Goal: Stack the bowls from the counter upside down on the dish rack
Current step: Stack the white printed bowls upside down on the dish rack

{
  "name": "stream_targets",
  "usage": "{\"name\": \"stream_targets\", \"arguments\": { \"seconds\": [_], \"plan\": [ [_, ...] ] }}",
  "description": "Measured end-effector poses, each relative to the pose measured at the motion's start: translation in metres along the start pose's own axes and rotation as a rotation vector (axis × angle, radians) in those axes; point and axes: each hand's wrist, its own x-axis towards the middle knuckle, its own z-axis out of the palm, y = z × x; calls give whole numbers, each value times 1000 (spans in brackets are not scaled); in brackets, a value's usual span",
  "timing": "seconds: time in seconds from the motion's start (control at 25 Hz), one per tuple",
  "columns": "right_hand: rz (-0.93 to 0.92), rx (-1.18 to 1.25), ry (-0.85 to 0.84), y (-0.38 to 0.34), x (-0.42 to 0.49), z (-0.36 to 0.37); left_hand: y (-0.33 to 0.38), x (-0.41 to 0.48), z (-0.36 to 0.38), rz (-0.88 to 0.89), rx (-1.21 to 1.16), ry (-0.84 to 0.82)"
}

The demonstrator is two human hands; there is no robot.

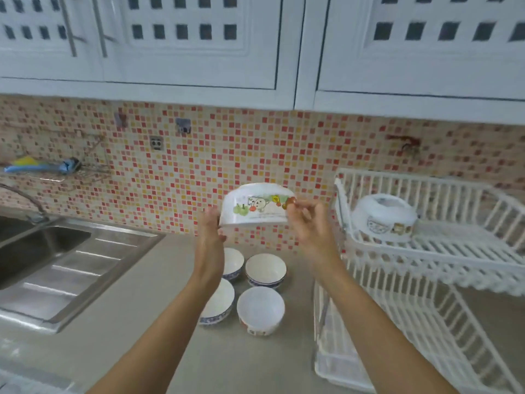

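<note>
A white bowl with cartoon pictures (255, 206) is held upside down in the air above the counter, left of the dish rack. My left hand (211, 227) grips its left side and my right hand (308, 223) grips its right side. One white bowl (383, 218) sits upside down on the upper tier of the white dish rack (443, 251). Several bowls stand upright on the counter below my hands: two with blue patterns (265, 270) (220, 304), one with a coloured band (260, 309), and one partly hidden by my left forearm (234, 263).
A steel sink (42, 251) with a ribbed drainboard lies at the left, a tap over it. White wall cabinets (199, 52) hang overhead. The rack's lower tier (397, 336) reaches toward the front right. A wire shelf with a blue and yellow item (37, 166) hangs on the tiled wall.
</note>
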Motion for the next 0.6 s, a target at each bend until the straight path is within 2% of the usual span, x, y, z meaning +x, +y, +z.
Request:
{"name": "stream_targets", "arguments": {
  "seconds": [0.12,0.24,0.36,0.44,0.6],
  "plan": [
    [-217,-19,-31,-57,3,-62,42,12,59,109,12,-179],
    [-306,-218,-13,-86,7,-135,74,20,121,163,24,-350],
    [-297,-445,67,-95,19,-203,84,25,180,236,109,-522],
    [-228,-500,102,-89,31,-241,79,28,219,240,194,-558],
    [-79,-569,-6,-59,57,-282,47,45,264,191,463,-596]
  ]
}}
